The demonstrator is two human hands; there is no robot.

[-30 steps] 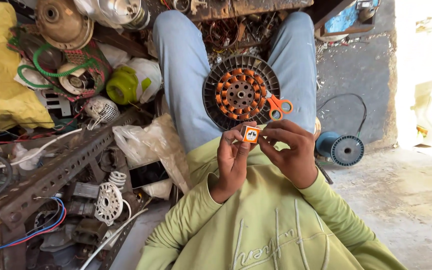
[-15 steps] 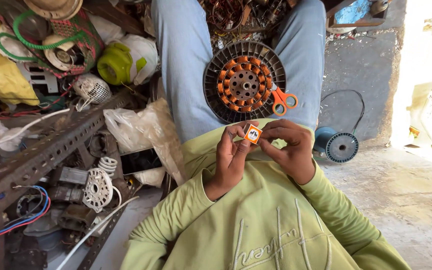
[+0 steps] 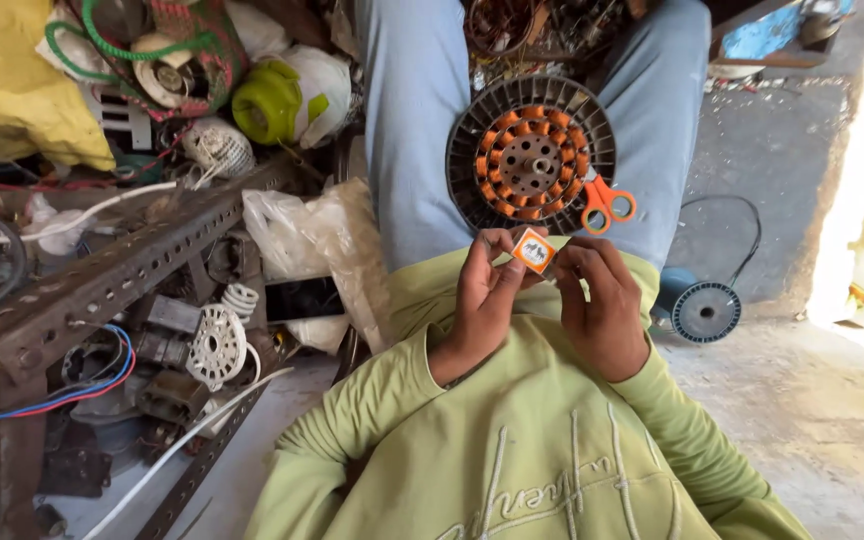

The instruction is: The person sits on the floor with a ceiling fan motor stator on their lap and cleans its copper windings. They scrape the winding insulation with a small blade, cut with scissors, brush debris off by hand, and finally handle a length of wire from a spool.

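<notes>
Since the earlier frames both hands have kept the small orange box (image 3: 533,250) pinched between them, and it now sits a little closer to the chest while the view has dipped slightly. Left hand (image 3: 484,290) grips the box's left side with thumb and fingertips; right hand (image 3: 600,300) closes on its right side, fingers curled over the top. What the box contains cannot be told from this angle; it may be a matchbox-sized packet with a white panel on its face.

Just beyond the hands, a round stator (image 3: 532,155) with orange-wrapped coils lies on the lap between the legs in blue jeans (image 3: 417,130). Orange-handled scissors (image 3: 605,203) rest against its lower right rim. To the right, on the floor (image 3: 832,420), stands a blue spool (image 3: 702,308). At left, a perforated metal bar (image 3: 122,270) crosses a heap of parts, with a clear plastic bag (image 3: 317,235) beside the left leg.
</notes>
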